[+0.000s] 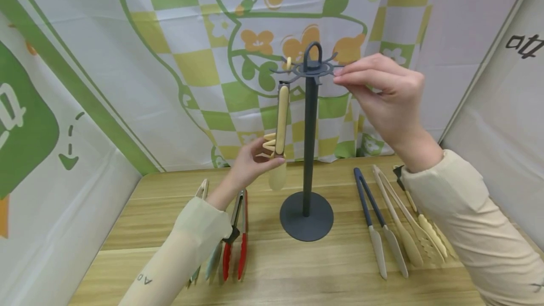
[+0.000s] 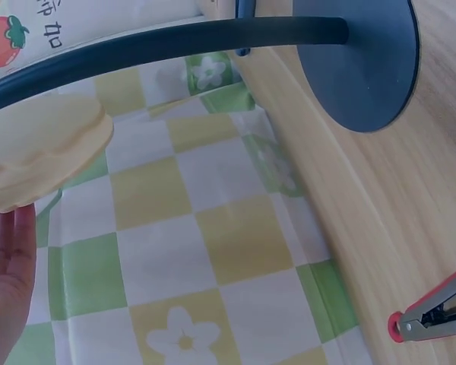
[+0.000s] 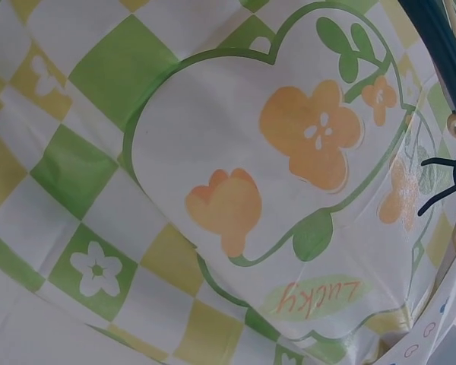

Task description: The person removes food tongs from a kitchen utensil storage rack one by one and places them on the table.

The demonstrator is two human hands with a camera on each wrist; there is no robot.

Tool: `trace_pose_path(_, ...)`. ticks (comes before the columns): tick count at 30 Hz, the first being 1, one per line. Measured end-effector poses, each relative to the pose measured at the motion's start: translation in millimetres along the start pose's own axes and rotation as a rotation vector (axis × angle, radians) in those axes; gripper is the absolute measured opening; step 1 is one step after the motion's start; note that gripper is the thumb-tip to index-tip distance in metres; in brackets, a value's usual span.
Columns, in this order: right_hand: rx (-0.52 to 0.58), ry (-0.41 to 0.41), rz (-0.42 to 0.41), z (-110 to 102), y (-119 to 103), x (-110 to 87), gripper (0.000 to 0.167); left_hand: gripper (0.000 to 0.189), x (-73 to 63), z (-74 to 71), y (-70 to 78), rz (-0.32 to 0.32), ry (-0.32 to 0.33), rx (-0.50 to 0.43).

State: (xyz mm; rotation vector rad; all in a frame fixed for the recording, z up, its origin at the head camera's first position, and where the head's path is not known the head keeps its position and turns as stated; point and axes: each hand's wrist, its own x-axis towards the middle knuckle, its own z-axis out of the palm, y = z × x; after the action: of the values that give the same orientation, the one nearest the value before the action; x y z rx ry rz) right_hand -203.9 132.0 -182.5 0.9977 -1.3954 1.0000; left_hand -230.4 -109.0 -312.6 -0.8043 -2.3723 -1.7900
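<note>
A dark rotary utensil stand (image 1: 310,145) has a ring of hooks at its top and a round base. Yellow tongs (image 1: 282,119) hang upright at its left side, and a small yellow loop (image 1: 289,63) sits on one hook above them. My left hand (image 1: 255,163) holds the tongs low down, thumb in front and fingers behind. In the left wrist view, fingers of my left hand (image 2: 9,255) lie against the tongs' pale yellow scalloped head (image 2: 49,148). On the other side, my right hand (image 1: 384,86) pinches the tip of a hook at the stand's top. Its fingers fall outside the right wrist view.
Red-tipped tongs (image 1: 242,249) lie on the wooden table (image 1: 323,268) at the left, with green-tipped ones beside them, partly behind my left sleeve. To the right are blue-handled tongs (image 1: 378,225), beige tongs (image 1: 399,221) and yellow-tipped ones (image 1: 431,235). A patterned curtain (image 1: 238,93) hangs behind.
</note>
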Motion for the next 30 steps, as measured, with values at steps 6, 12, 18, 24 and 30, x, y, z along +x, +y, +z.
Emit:
trace_pose_path(6, 0.027, 0.014, 0.002, 1.1, -0.5, 0.0, 0.017, 0.034, 1.4, 0.2, -1.4, 0.010, -0.004, -0.011)
trace_pose_path(12, 0.051, 0.011, 0.003, 1.0, -0.9, 0.1, 0.019, 0.030, 2.8, -0.8, -2.0, -0.001, -0.007, -0.032)
trace_pose_path(18, 0.067, -0.001, 0.008, -0.2, -0.9, -0.3, 0.019, 0.027, 5.8, -0.5, -0.6, -0.006, 0.021, -0.054)
trace_pose_path(24, 0.074, 0.003, 0.007, 0.1, -0.9, -0.7, 0.019, 0.026, 8.4, 0.0, -0.3, 0.005, 0.041, -0.048)
trace_pose_path(30, 0.067, 0.000, 0.008, -0.6, -0.7, -0.7, 0.019, 0.026, 10.0, 0.7, -0.3, 0.008, 0.057, -0.052)
